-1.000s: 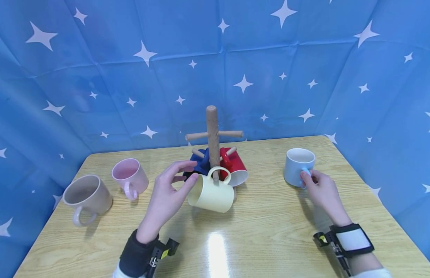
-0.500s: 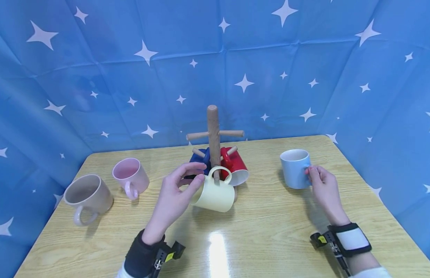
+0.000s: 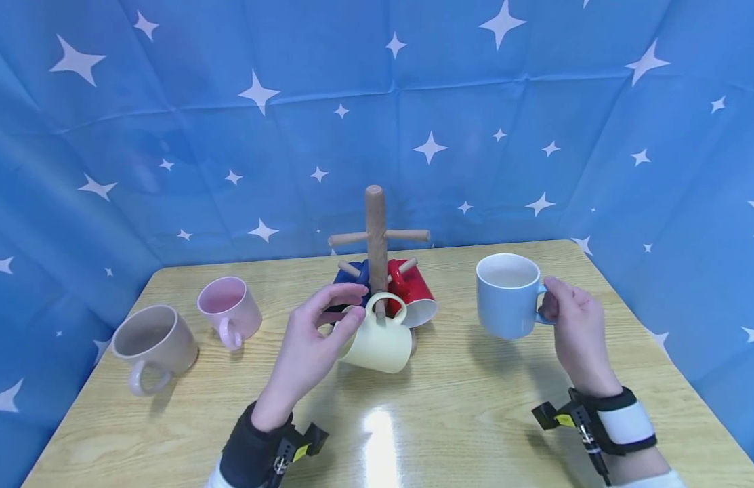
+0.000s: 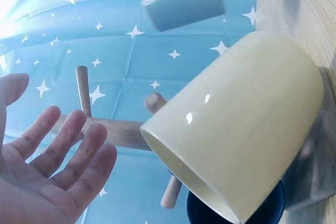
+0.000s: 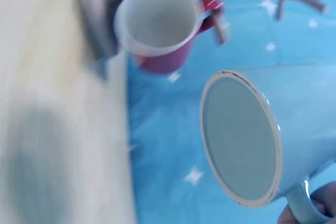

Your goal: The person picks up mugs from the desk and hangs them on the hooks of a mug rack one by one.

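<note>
Three mugs are up on the rack (image 3: 375, 224): the navy mug (image 3: 341, 278), the red mug (image 3: 416, 289) and the cream mug (image 3: 379, 343)! At its three o'clock, the right hand (image 3: 576, 327) has the light blue mug (image 3: 506, 308) aloft, fingers pinching the handle. Left on the desk (image 3: 450, 427), towards nine o'clock: the pink mug (image 3: 245, 320) and the grey mug (image 3: 177, 349). The left hand (image 3: 314, 333), fingers loosely extended, empty, hovers at the cream mug's nine o'clock. Against a second ago, the light blue mug is higher and nearer the rack; the left hand edges towards three.
</note>
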`<state>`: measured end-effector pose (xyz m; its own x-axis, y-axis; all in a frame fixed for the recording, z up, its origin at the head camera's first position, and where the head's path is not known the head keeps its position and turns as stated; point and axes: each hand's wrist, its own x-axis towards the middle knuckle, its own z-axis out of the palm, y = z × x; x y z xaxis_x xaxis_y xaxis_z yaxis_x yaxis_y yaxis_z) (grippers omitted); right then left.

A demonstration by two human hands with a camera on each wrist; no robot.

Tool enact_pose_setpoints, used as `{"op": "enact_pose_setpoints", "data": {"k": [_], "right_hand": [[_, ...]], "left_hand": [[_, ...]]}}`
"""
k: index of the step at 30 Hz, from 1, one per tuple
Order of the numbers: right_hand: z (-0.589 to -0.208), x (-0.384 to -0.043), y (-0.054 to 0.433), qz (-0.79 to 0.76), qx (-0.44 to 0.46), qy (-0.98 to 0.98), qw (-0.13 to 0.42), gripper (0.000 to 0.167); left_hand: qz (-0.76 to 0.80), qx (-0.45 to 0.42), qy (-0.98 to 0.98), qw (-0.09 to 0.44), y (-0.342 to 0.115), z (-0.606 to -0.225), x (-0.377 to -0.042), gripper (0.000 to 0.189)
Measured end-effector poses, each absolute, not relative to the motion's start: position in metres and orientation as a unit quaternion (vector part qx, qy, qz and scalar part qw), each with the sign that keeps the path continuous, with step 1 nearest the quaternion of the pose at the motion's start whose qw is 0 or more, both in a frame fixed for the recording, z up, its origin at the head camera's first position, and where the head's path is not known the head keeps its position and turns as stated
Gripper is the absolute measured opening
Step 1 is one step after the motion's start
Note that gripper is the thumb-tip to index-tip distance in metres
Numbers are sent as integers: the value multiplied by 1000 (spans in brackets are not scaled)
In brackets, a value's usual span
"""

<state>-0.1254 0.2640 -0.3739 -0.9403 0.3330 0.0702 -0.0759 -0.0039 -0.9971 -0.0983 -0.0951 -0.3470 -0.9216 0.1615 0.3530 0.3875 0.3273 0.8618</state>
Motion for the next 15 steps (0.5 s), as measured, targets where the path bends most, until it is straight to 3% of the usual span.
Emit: {"op": "enact_pose_setpoints", "data": {"k": [9, 15], "right_hand": [[-347, -114, 237, 772, -47, -611, 170, 55], [-341, -109, 217, 764, 2, -627, 153, 53]], "left_hand": [[-579, -205, -784, 94, -86, -349, -101, 32], [-594, -202, -776, 68, -72, -347, -100, 37]]}}
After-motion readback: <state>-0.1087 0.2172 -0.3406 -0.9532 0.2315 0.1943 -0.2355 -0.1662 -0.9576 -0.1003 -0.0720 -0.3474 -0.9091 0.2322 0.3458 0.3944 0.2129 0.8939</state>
